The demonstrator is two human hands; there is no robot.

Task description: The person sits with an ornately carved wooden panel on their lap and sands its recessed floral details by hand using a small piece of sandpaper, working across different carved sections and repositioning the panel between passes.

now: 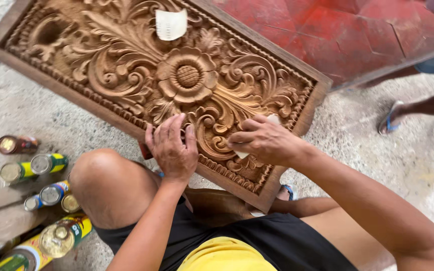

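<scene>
On the carved panel point(126, 65), right fingers point(242, 136) pinch sandpaper point(240, 152); left fingers point(169, 131) lie flat, together

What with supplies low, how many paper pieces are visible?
2. One paper piece lies loose on the carved panel's far edge; the other is in the right hand, against the carving. More may be hidden.

Carved floral wooden panel point(141, 65) tilted on knees; pale sandpaper point(242, 152) pressed on it.
</scene>
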